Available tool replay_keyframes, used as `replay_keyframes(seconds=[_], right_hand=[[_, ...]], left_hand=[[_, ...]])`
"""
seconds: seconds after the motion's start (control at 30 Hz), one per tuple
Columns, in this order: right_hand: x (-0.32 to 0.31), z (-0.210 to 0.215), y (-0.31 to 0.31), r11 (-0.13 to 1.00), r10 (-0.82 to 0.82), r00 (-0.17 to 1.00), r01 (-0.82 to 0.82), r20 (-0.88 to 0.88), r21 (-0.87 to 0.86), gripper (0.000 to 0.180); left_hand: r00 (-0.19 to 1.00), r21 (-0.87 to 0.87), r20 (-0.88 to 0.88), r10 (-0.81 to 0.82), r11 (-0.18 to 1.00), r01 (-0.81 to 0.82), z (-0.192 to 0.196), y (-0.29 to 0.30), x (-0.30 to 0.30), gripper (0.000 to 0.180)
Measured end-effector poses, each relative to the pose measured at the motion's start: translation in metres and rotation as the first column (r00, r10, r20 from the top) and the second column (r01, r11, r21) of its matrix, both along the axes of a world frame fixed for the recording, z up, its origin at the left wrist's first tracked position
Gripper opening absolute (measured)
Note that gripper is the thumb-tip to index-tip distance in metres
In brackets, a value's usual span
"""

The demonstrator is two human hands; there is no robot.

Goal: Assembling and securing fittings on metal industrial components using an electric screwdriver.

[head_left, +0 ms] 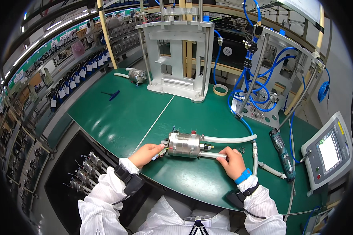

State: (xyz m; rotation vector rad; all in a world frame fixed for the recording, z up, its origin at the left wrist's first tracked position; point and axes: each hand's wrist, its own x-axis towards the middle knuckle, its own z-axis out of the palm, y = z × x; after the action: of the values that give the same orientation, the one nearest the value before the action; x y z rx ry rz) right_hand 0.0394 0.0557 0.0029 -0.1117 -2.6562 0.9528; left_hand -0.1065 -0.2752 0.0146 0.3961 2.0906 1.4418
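A shiny metal cylinder [184, 144] with ports and small fittings lies on its side on the green work table [117, 113] in front of me. Two whitish hoses leave its right end: an upper hose [229, 139] and a shorter lower hose [212, 155]. My left hand [146, 154] is closed at the cylinder's left end, where thin wires and a small connector [157, 156] show by the fingers. With thumb and fingers pinched, my right hand [233, 163] grips the free end of the lower hose. A small hose clamp [242, 149] lies just beyond that hand.
Right of my hand lie a jointed hose piece [271, 170], a dark power screwdriver [282, 154] and a control panel with a screen [326, 152]. Metal fixtures [176, 58] with blue air tubes [259, 102] stand behind. A tape roll [220, 90] and another cylinder [137, 76] sit farther back.
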Motion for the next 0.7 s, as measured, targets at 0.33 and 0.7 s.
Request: replay_keyframes(seconds=[0.33,0.7], right_hand=[[0.007,0.002,0.002,0.997,-0.022,1.0,0.022,0.006,0.077,0.019],[0.013,0.017,0.01,0.992,0.124,0.992,-0.123,0.025,-0.04,0.025]], left_hand=[[0.989,-0.05,0.134,0.056,0.998,-0.05,0.02,0.007,0.011,0.051],[0.347,-0.159,-0.873,-0.343,0.873,0.462,0.07,0.08,0.089,0.063]])
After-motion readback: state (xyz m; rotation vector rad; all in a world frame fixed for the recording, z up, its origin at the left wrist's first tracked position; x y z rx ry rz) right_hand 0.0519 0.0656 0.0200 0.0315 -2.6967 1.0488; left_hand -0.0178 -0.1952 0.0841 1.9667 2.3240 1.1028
